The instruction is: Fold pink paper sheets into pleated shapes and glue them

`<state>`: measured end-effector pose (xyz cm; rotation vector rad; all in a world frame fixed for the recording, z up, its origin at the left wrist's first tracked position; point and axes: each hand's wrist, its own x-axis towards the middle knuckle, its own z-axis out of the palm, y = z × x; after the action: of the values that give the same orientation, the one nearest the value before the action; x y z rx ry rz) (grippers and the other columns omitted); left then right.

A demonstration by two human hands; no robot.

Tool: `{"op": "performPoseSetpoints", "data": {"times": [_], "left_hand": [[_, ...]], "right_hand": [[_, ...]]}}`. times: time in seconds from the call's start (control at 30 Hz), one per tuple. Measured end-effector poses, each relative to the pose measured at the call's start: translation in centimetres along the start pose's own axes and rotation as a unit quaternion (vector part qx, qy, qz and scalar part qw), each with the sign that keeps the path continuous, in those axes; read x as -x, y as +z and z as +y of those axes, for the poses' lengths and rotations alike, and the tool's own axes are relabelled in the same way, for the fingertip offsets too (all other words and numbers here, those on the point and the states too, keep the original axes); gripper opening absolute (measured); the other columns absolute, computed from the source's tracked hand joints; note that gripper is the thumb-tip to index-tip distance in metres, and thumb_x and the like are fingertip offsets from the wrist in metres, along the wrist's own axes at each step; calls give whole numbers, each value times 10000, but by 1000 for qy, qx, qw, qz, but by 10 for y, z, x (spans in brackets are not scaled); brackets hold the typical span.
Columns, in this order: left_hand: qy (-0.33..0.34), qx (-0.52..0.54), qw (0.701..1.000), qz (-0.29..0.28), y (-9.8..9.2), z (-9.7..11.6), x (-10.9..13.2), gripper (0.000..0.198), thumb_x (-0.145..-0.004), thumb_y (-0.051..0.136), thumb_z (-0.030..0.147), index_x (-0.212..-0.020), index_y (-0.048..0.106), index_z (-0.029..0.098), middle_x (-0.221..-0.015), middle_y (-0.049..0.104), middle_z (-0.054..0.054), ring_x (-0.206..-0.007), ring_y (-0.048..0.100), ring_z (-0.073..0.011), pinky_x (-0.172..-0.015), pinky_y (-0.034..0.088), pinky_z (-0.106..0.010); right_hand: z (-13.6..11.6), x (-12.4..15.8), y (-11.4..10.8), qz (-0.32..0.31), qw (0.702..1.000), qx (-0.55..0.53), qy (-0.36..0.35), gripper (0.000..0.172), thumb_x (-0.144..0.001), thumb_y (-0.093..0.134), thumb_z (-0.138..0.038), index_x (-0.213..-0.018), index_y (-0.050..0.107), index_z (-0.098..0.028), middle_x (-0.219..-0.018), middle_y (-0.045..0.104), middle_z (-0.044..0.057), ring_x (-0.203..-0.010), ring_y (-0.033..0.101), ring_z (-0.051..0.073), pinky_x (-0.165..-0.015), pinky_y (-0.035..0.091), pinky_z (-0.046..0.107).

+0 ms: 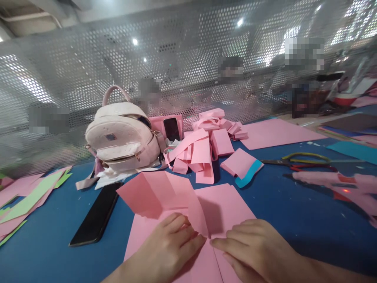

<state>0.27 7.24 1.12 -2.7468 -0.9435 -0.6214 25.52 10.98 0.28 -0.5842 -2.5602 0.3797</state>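
Observation:
A pink paper sheet (pixel 224 204) lies on the blue table (pixel 294 212) right in front of me, partly folded, with its left flap (pixel 153 192) raised. My left hand (pixel 167 247) presses down on the fold at the sheet's middle, fingers together and laid flat. My right hand (pixel 253 247) rests beside it on the same sheet, fingers flat, its fingertips almost meeting those of the left at the crease.
A pale pink backpack (pixel 123 137) stands behind the sheet, with a dark phone (pixel 97 216) flat on the table to the left. A heap of folded pink paper strips (pixel 203 145) lies beyond. Scissors (pixel 303 160) and a pink glue gun (pixel 338 182) lie at the right. Paper scraps (pixel 26 196) cover the left edge.

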Motion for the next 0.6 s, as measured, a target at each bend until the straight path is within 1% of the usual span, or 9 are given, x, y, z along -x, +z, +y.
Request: {"op": "performPoseSetpoints", "data": {"times": [0.13, 0.23, 0.3, 0.37, 0.43, 0.5, 0.6], "left_hand": [[10, -5, 1000, 19, 1, 1, 0, 253, -1018, 434, 155, -1154, 645, 118, -844, 747, -61, -769, 661, -203, -719, 526, -323], [16, -5, 1000, 21, 0, 0, 0, 256, -1019, 434, 152, -1153, 646, 101, -889, 759, -67, -782, 665, -213, -707, 516, -329], [16, -4, 1000, 20, 0, -1, 0, 261, -1021, 431, 158, -1160, 644, 100, -907, 764, -72, -777, 668, -217, -701, 513, -333], [15, -1, 1000, 17, 1, -2, 0, 268, -1024, 428, 172, -1171, 640, 100, -918, 766, -78, -780, 672, -225, -699, 514, -344], [11, 2, 1000, 10, 2, -3, 1, 269, -1023, 438, 187, -1188, 634, 105, -932, 766, -79, -793, 676, -232, -710, 518, -355], [10, 5, 1000, 4, 3, -4, 1, 266, -1016, 457, 185, -1206, 626, 107, -955, 766, -78, -818, 677, -237, -733, 522, -365], [17, 7, 1000, -5, 1, -5, 3, 265, -1007, 472, 160, -1222, 614, 98, -987, 763, -79, -857, 673, -238, -770, 522, -367]], "right_hand": [[5, 2, 3, -6, 1000, -6, 21, 308, -961, 432, -168, -1076, 710, -237, -892, 772, 22, -750, 703, 142, -720, 461, 241], [9, 0, 3, -9, 999, -6, 37, 311, -963, 422, -161, -1018, 720, -227, -865, 767, 26, -726, 702, 140, -690, 472, 226], [10, -2, 1, -9, 999, -7, 37, 327, -964, 408, -150, -1014, 723, -225, -851, 766, 26, -706, 700, 138, -666, 473, 221], [9, -3, -2, -16, 999, -6, 27, 328, -959, 414, -148, -1052, 719, -226, -854, 767, 22, -707, 701, 134, -659, 472, 219], [8, -4, -3, -26, 1000, -3, 3, 319, -948, 445, -152, -1117, 701, -241, -903, 773, 10, -749, 709, 131, -679, 473, 226], [5, -4, -3, -33, 999, 7, -20, 320, -933, 480, -153, -1156, 677, -269, -946, 772, -24, -776, 710, 125, -699, 469, 242], [1, -4, 3, -29, 997, 59, -45, 275, -952, 485, -186, -1149, 661, -261, -925, 764, -56, -719, 688, 129, -671, 454, 285]]}}
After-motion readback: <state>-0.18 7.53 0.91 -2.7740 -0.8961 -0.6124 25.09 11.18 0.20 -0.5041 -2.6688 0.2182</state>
